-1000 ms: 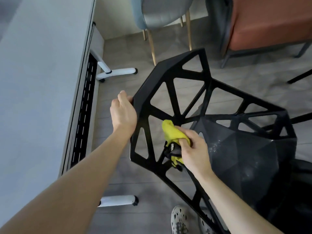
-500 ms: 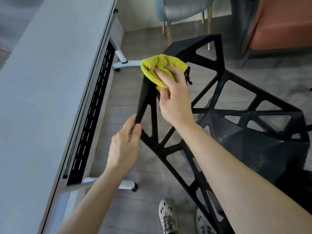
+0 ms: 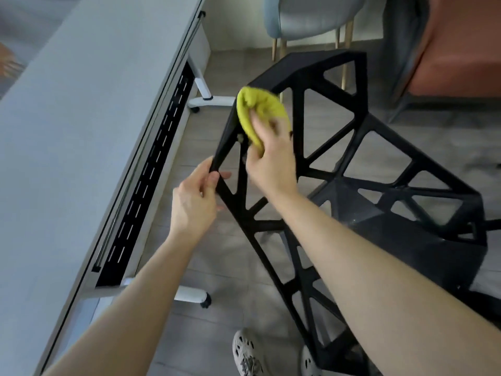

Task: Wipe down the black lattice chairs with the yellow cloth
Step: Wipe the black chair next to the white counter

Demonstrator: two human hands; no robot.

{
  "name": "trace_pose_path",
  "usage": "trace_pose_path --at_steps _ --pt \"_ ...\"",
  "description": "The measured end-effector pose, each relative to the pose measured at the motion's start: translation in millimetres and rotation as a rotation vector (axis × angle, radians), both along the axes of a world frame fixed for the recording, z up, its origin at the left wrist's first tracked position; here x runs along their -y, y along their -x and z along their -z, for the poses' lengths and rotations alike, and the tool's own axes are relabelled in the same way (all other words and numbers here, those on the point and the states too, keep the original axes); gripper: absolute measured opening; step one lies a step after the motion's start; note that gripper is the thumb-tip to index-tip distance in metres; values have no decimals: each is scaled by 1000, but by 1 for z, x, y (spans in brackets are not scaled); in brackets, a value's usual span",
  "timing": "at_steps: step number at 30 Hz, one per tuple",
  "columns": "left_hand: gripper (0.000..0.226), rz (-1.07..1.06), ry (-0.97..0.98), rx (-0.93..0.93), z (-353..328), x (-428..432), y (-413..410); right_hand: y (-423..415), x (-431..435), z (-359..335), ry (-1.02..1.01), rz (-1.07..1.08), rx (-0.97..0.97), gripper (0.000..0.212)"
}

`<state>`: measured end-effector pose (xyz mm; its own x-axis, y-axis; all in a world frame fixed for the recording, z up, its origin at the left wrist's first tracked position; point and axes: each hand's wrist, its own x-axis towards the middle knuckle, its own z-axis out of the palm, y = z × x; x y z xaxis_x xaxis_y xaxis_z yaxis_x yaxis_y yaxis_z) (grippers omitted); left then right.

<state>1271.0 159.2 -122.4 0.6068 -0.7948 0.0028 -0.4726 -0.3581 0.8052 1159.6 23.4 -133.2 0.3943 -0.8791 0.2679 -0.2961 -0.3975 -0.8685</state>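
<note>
While left hand (image 3: 193, 204) pinches black lattice chair (image 3: 298, 77) edge; right hand (image 3: 271, 164) grips yellow cloth (image 3: 257, 107) against its frame

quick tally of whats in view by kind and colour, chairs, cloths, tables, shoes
black lattice chair: 1
blue-grey chair: 1
orange armchair: 1
yellow cloth: 1
grey table: 1
shoes: 2
total: 7
</note>
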Motion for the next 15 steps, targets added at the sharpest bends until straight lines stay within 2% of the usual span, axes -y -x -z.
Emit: trace_pose_path --at_steps 2,3,4,5,7,8,10,12,15 --pt "47 -70 20 -15 -5 16 -17 12 -17 25 -126 -237 -118 56" --pt "52 -89 25 -17 -5 23 -25 23 -20 34 -203 -284 -159 51" --pt "56 -93 15 0 -4 29 -33 32 -21 42 -271 -243 -162 46" --pt "56 -92 5 24 -2 35 -40 38 -17 47 -341 -124 -120 41" --pt "40 -105 6 86 5 48 -53 37 3 43 -507 131 83 30" --pt "32 -107 18 129 8 55 -59 30 16 36 -617 194 212 32" --pt "26 -100 48 215 13 68 -72 12 43 25 -784 181 374 51" --pt "23 -90 57 264 15 78 -86 -6 58 15 -761 150 337 49" --pt "19 -101 57 322 19 80 -103 -20 61 13 -621 140 279 21"
